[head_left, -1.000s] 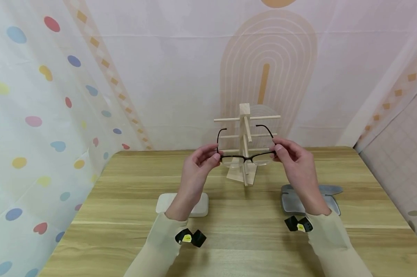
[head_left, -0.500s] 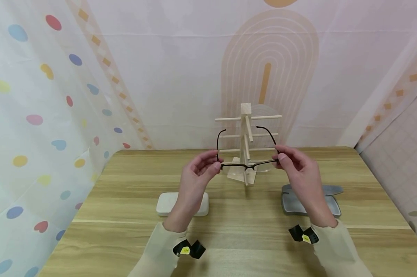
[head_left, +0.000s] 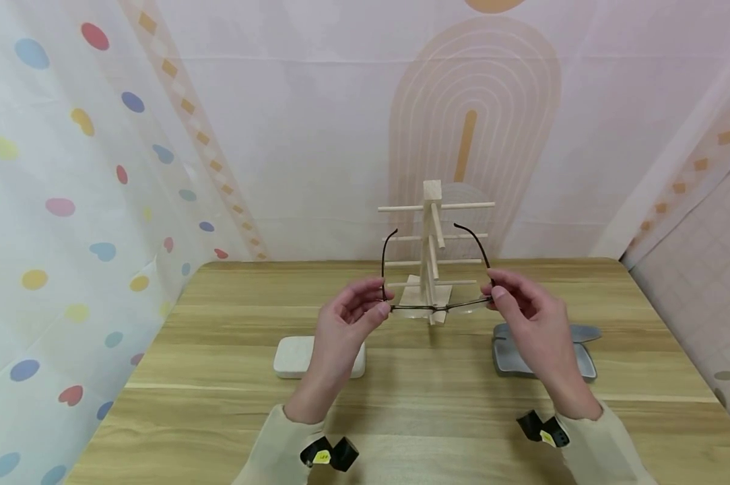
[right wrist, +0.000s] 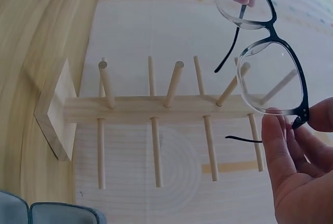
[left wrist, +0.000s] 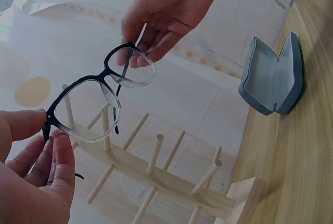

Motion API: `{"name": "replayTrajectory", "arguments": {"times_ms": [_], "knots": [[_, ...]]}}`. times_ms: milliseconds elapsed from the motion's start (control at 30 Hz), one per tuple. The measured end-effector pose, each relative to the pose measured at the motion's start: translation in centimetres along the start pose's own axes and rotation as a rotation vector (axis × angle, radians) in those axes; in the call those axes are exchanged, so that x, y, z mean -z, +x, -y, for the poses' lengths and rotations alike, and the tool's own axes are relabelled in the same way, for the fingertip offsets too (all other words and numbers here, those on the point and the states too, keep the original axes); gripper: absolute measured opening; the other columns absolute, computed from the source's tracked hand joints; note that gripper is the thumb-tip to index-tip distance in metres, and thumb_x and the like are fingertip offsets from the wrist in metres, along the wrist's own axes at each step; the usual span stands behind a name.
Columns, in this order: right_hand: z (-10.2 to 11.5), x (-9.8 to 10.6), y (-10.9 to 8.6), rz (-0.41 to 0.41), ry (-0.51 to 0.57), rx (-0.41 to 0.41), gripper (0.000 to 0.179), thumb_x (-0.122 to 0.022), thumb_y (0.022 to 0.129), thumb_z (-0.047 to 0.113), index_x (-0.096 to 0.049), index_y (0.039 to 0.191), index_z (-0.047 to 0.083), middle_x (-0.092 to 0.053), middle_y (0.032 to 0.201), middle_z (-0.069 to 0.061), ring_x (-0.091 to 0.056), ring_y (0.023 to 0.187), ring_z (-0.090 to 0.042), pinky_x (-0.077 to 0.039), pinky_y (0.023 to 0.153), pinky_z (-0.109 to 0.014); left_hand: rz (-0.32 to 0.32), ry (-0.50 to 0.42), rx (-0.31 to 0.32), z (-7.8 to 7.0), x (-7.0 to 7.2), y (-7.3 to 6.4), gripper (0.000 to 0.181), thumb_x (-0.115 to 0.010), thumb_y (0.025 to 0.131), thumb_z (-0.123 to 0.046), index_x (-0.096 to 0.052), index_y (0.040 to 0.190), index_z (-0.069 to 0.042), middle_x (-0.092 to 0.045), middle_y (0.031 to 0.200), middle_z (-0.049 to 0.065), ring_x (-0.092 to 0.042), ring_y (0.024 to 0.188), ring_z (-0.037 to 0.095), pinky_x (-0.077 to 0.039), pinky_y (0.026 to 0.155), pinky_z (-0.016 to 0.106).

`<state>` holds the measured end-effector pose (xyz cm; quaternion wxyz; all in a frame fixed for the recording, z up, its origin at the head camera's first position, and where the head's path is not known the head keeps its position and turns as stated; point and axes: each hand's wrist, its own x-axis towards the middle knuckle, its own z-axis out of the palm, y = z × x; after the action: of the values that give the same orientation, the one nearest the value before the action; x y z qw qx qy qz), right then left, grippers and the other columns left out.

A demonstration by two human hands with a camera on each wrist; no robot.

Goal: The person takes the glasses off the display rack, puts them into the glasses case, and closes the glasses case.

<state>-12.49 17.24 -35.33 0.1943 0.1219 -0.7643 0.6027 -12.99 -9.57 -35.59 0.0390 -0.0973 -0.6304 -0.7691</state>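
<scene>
Between both hands hangs a pair of glasses (head_left: 436, 308), black along the top of the frame and clear below, its temples unfolded and pointing away toward the stand. My left hand (head_left: 348, 322) pinches the left hinge corner between thumb and fingers. At the opposite corner, my right hand (head_left: 531, 323) pinches the other hinge the same way. Behind the glasses stands a wooden peg rack (head_left: 433, 192), upright, with pegs sticking out on several sides. In the left wrist view the glasses (left wrist: 106, 73) are up in the air, tilted, with the rack (left wrist: 171, 182) beyond them.
A white case (head_left: 292, 357) lies on the wooden table (head_left: 432, 431) left of the rack, partly hidden by the left hand. To the right, a grey-blue glasses case (head_left: 510, 353) lies open, partly behind the right wrist. A patterned curtain (head_left: 316, 135) closes off the back.
Both hands have brought the glasses lower and slightly nearer, from in front of the rack's lower pegs to near its base. The frame now appears more edge-on. The grip is unchanged.
</scene>
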Motion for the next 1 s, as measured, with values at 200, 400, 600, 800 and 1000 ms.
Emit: {"name": "replayTrajectory", "arguments": {"times_ms": [200, 400, 600, 800, 1000], "knots": [[-0.2, 0.1, -0.7, -0.009, -0.021, 0.022, 0.026, -0.06, 0.105, 0.005, -0.069, 0.129, 0.001, -0.074, 0.106, -0.003, -0.072, 0.092, -0.009, -0.058, 0.081, -0.02, 0.013, 0.049, 0.01, 0.3, 0.1, -0.5, 0.037, -0.074, 0.093, 0.001, -0.066, 0.13, -0.001, -0.07, 0.12, 0.018, -0.066, 0.105, 0.021, -0.057, 0.088, 0.026], [-0.2, 0.3, -1.1, -0.017, -0.022, 0.012, 0.026, -0.061, 0.104, 0.006, -0.068, 0.129, 0.001, -0.073, 0.109, -0.004, -0.071, 0.098, -0.009, -0.058, 0.085, -0.021, 0.025, 0.058, -0.014, 0.4, 0.1, -0.8, 0.037, -0.075, 0.092, 0.001, -0.066, 0.128, 0.0, -0.069, 0.121, 0.022, -0.065, 0.102, 0.021, -0.057, 0.087, 0.025], [0.1, 0.5, -1.6, -0.018, -0.02, 0.016, 0.027, -0.062, 0.104, 0.005, -0.068, 0.13, 0.002, -0.073, 0.112, -0.002, -0.07, 0.101, -0.01, -0.057, 0.087, -0.019, 0.032, 0.05, -0.041, 0.2, -0.1, -1.2, 0.034, -0.074, 0.093, 0.002, -0.067, 0.126, -0.001, -0.068, 0.122, 0.025, -0.065, 0.1, 0.021, -0.057, 0.087, 0.025], [0.4, 0.9, -2.1, -0.043, -0.004, 0.032, 0.028, -0.062, 0.103, 0.001, -0.07, 0.129, 0.004, -0.073, 0.112, -0.002, -0.069, 0.102, -0.012, -0.055, 0.086, -0.018, 0.032, 0.044, -0.07, 0.1, -0.5, -1.4, 0.033, -0.074, 0.091, 0.005, -0.068, 0.124, 0.002, -0.072, 0.116, 0.015, -0.066, 0.098, 0.021, -0.057, 0.086, 0.025], [0.6, 1.4, -2.5, -0.065, 0.012, 0.031, 0.028, -0.062, 0.101, -0.003, -0.069, 0.127, 0.0, -0.074, 0.111, -0.003, -0.07, 0.1, -0.013, -0.056, 0.085, -0.017, 0.043, 0.038, -0.092, 0.1, -1.0, -1.5, 0.034, -0.074, 0.09, 0.008, -0.067, 0.124, 0.003, -0.073, 0.115, 0.016, -0.067, 0.097, 0.02, -0.058, 0.085, 0.026]]}}
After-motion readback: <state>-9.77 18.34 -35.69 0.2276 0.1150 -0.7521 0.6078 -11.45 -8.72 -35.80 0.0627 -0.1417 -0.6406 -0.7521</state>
